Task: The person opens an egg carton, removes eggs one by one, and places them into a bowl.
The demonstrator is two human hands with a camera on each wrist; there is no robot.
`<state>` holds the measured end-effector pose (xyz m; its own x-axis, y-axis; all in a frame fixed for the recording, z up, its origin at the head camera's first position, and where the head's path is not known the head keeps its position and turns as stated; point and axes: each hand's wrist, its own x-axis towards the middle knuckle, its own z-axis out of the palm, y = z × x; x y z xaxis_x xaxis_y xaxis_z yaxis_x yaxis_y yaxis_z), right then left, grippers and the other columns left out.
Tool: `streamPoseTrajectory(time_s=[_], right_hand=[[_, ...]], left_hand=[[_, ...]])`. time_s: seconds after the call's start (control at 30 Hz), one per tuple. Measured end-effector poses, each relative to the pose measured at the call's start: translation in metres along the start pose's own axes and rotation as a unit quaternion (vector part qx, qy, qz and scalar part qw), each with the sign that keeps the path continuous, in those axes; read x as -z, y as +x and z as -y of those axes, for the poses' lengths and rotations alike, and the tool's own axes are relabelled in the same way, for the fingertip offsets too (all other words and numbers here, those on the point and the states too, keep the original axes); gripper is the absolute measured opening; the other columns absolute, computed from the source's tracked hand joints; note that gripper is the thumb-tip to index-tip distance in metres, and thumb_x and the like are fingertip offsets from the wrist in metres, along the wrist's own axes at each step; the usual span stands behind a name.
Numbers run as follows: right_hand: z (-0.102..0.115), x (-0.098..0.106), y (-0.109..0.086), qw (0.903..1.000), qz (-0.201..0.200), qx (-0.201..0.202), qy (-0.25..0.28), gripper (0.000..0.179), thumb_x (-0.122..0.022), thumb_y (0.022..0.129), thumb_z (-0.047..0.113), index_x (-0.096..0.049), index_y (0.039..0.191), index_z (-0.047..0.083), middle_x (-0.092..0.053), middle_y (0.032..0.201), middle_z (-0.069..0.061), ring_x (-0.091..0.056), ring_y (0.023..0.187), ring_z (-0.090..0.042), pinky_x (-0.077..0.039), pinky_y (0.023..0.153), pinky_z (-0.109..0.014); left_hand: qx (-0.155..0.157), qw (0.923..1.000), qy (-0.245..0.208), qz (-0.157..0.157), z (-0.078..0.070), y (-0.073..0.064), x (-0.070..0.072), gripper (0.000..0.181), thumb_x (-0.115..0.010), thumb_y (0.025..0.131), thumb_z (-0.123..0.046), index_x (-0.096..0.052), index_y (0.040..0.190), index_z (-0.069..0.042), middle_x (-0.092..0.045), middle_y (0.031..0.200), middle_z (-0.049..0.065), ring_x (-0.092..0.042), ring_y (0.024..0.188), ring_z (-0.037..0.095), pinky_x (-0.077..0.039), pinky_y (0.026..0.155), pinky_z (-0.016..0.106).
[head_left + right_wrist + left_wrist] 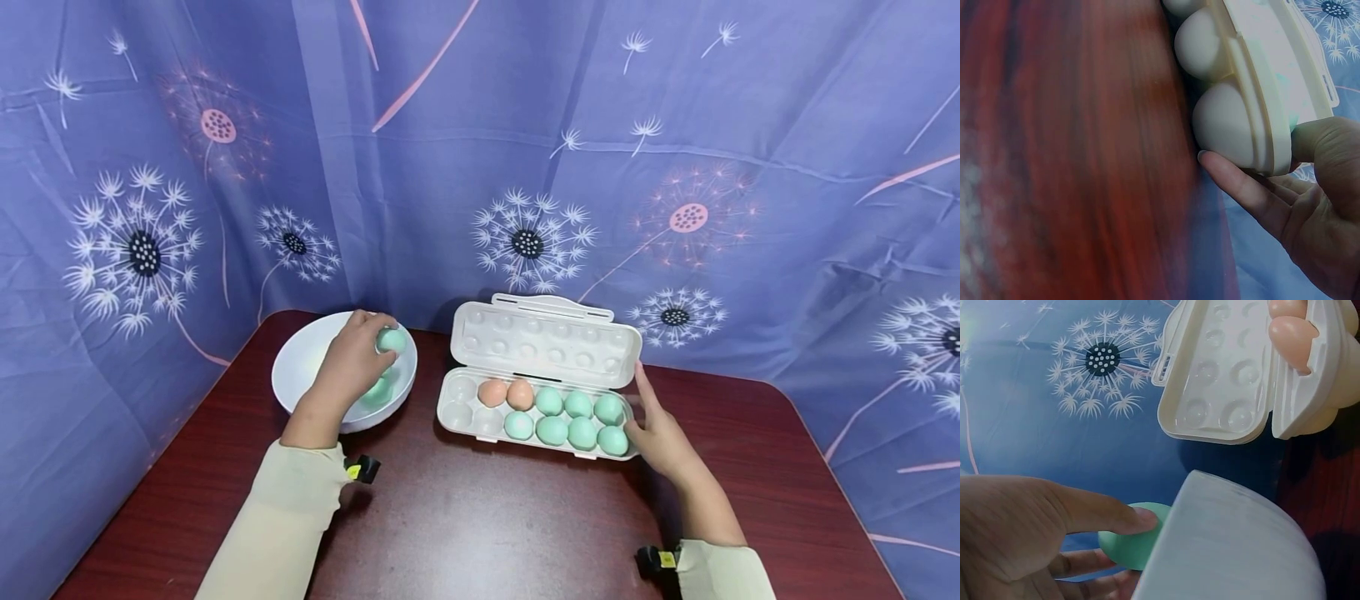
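My left hand point(356, 354) pinches a green egg point(392, 340) between thumb and fingers at the right rim of a white bowl point(296, 367). In the left wrist view, the bowl's wall partly hides this egg point(1125, 547). More green point(377, 393) shows inside the bowl, below the hand. To the right, an egg carton point(480, 433) lies with its lid point(540, 333) raised at the back. My right hand point(663, 442) grips the carton's right end, thumb at the rim and other fingers against the outside. Two orange-brown eggs point(506, 393) and several green eggs point(581, 421) sit in the cups.
The cups at the carton's left end point(459, 402) hold no eggs. Bowl and carton stand apart on a dark red wooden table point(480, 517). A blue curtain point(435, 208) with dandelion prints hangs close behind the table and along its sides.
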<state>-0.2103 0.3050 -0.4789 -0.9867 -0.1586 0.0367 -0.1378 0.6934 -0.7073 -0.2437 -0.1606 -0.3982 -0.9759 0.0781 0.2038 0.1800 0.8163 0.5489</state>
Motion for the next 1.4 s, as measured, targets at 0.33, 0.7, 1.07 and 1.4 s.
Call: streamPoseTrajectory(time_s=[0.33, 0.7, 1.07, 1.4], right_hand=[[0.001, -0.001, -0.001, 1.0, 0.001, 0.003, -0.005, 0.097, -0.049, 0.094, -0.003, 0.011, 0.162, 0.031, -0.054, 0.141, -0.032, -0.066, 0.081, -0.016, -0.053, 0.069, -0.023], [0.001, 0.001, -0.001, 0.9999, 0.0, 0.011, -0.003, 0.096, -0.05, 0.094, -0.003, 0.011, 0.162, 0.028, -0.053, 0.141, -0.033, -0.064, 0.077, -0.013, -0.053, 0.068, -0.023], [-0.002, 0.0, -0.001, 1.0, 0.001, 0.007, 0.003, 0.098, -0.049, 0.094, -0.004, 0.011, 0.162, 0.033, -0.053, 0.142, -0.031, -0.06, 0.066, -0.012, -0.052, 0.066, -0.023], [-0.001, 0.0, 0.0, 1.0, -0.001, 0.003, -0.001, 0.099, -0.05, 0.093, -0.004, 0.011, 0.162, 0.034, -0.054, 0.142, -0.031, -0.054, 0.059, -0.011, -0.05, 0.063, -0.023]], left_hand=[[0.001, 0.9989, 0.021, 0.041, 0.007, 0.002, -0.011, 0.041, -0.069, 0.085, -0.005, -0.064, 0.126, -0.005, -0.057, 0.119, 0.023, -0.061, 0.101, 0.036, -0.051, 0.093, 0.049], [-0.014, 0.9967, 0.062, 0.051, 0.008, -0.001, -0.016, 0.039, -0.07, 0.083, -0.005, -0.067, 0.123, -0.005, -0.06, 0.113, 0.023, -0.064, 0.089, 0.033, -0.054, 0.083, 0.05], [-0.02, 0.9966, 0.059, 0.054, 0.009, 0.001, -0.025, 0.037, -0.066, 0.079, -0.001, -0.069, 0.116, -0.005, -0.061, 0.107, 0.022, -0.062, 0.084, 0.031, -0.054, 0.082, 0.047], [-0.028, 0.9948, 0.079, 0.058, 0.011, 0.002, -0.029, 0.039, -0.067, 0.08, 0.0, -0.07, 0.119, -0.005, -0.062, 0.109, 0.022, -0.066, 0.086, 0.034, -0.055, 0.083, 0.049]])
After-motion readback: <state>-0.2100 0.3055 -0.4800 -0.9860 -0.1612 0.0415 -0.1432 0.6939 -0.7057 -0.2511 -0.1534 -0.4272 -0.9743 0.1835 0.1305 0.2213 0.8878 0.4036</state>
